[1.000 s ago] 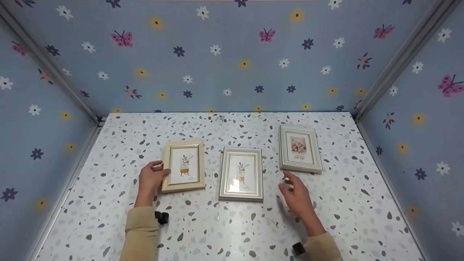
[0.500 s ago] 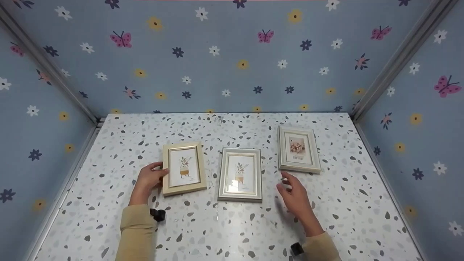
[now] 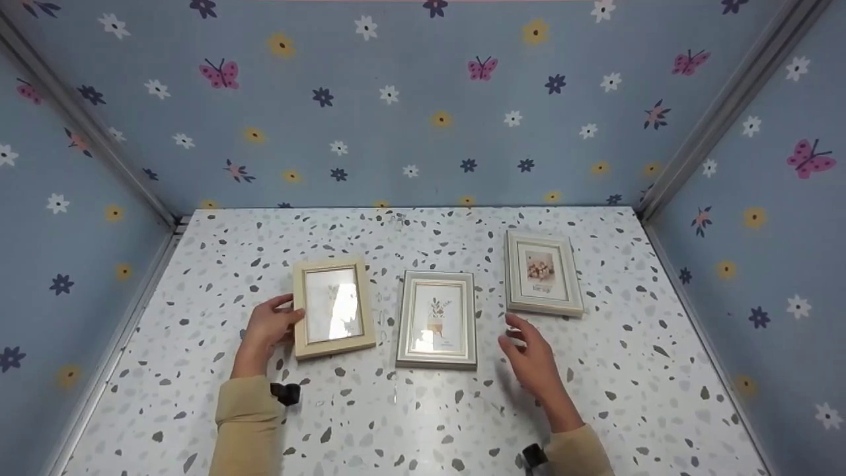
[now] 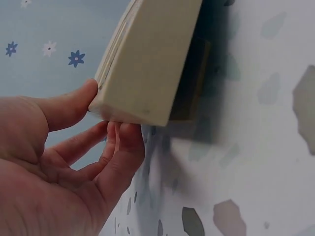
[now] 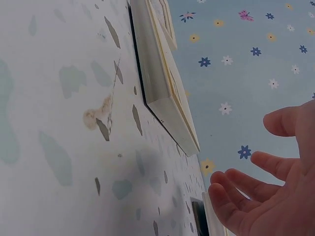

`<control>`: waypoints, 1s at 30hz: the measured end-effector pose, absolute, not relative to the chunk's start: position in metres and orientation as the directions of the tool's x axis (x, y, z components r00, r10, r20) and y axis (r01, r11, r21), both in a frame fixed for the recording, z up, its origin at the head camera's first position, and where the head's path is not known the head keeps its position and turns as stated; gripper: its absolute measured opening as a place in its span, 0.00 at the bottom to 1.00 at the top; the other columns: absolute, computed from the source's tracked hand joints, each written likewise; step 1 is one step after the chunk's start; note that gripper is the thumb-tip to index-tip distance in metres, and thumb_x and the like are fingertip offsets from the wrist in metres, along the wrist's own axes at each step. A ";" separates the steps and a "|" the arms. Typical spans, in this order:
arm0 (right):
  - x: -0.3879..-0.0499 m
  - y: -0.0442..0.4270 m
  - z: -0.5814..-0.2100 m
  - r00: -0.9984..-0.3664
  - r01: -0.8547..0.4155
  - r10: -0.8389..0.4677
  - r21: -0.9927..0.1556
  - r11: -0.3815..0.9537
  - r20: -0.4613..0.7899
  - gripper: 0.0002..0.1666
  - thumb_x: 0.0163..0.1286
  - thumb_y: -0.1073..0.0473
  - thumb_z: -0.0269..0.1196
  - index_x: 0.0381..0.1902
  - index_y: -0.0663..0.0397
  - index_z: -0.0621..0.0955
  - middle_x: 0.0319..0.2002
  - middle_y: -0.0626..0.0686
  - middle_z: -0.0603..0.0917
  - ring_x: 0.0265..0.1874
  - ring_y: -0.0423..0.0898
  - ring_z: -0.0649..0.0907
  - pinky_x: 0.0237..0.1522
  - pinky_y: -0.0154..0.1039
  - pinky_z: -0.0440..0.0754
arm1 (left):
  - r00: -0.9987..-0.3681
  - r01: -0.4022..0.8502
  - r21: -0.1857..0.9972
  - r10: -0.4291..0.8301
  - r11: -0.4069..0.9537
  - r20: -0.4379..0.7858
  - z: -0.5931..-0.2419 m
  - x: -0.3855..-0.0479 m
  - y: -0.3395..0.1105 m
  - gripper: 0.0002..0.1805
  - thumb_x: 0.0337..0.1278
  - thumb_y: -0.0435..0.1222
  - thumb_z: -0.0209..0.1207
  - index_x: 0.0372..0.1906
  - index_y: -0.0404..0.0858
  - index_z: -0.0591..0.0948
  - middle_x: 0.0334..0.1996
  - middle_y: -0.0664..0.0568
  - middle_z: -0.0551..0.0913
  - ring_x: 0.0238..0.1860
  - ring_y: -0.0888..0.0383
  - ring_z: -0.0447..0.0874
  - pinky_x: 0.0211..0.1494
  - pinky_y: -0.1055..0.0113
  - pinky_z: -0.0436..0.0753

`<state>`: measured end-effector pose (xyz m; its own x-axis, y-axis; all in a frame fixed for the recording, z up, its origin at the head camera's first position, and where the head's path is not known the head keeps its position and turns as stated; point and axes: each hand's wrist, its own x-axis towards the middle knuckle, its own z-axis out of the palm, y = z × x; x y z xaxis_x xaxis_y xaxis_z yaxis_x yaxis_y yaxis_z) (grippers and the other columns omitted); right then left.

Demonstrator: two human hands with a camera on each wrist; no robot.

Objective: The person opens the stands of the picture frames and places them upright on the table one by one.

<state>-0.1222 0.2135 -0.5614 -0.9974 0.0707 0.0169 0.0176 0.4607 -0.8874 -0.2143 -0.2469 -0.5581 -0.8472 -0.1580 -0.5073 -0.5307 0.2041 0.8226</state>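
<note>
My left hand [image 3: 269, 325] pinches the left edge of a cream photo frame [image 3: 301, 330], thumb on its front and fingers beneath. In the left wrist view that frame [image 4: 142, 64] has its held edge raised off the table; a dark gap lies under it. Glare covers part of its picture. A silver-white photo frame [image 3: 436, 356] with a potted-plant picture lies flat in the middle. My right hand [image 3: 532, 360] holds nothing, its fingers loosely bent, between that frame and a pale photo frame [image 3: 544, 304] with a flower picture farther back. The middle frame [image 4: 142, 64] is hidden from the left wrist view.
A white speckled table [image 3: 423, 410] bears the frames. Blue patterned walls [image 3: 410, 99] enclose it at the back and both sides, with metal strips [image 3: 733, 99] at the corners. Black wrist-camera parts [image 3: 286, 394] sit beside the sleeves.
The cream frame has turned slightly and its left edge has been tipped up, with glare now on its glass. My left hand moved slightly left. The other two frames stay put.
</note>
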 end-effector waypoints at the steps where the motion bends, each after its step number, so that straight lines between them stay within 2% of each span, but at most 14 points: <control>1: -0.122 0.213 -0.562 -0.997 0.019 0.072 -0.891 0.454 0.016 0.28 0.73 0.60 0.62 0.68 0.60 0.72 0.63 0.59 0.76 0.59 0.55 0.78 0.59 0.54 0.76 | -0.852 -0.523 0.829 -0.154 0.199 -0.501 -0.558 -0.214 -0.247 0.35 0.70 0.37 0.58 0.77 0.38 0.60 0.64 0.36 0.71 0.47 0.54 0.81 0.44 0.63 0.82; 10: -0.122 0.210 -0.561 -0.997 0.041 0.070 -0.913 0.407 -0.014 0.27 0.74 0.59 0.61 0.69 0.56 0.72 0.64 0.58 0.76 0.60 0.54 0.78 0.59 0.53 0.76 | -0.879 -0.472 0.858 -0.178 0.203 -0.442 -0.553 -0.212 -0.243 0.35 0.69 0.34 0.59 0.77 0.41 0.61 0.63 0.37 0.70 0.51 0.51 0.79 0.51 0.58 0.82; 19: -0.119 0.214 -0.561 -0.996 0.087 0.060 -0.938 0.336 -0.071 0.27 0.76 0.57 0.59 0.69 0.57 0.72 0.66 0.58 0.74 0.62 0.54 0.75 0.63 0.54 0.73 | -0.883 -0.457 0.874 -0.205 0.165 -0.423 -0.551 -0.207 -0.240 0.35 0.69 0.34 0.59 0.77 0.44 0.61 0.60 0.40 0.71 0.50 0.51 0.78 0.46 0.62 0.83; 30: -0.119 0.215 -0.560 -0.993 0.107 0.081 -0.944 0.313 -0.086 0.26 0.76 0.57 0.59 0.69 0.57 0.72 0.66 0.57 0.75 0.61 0.53 0.76 0.62 0.54 0.73 | -0.906 -0.396 0.901 -0.232 0.176 -0.353 -0.547 -0.192 -0.238 0.35 0.69 0.33 0.59 0.77 0.45 0.61 0.61 0.39 0.70 0.51 0.50 0.78 0.47 0.62 0.84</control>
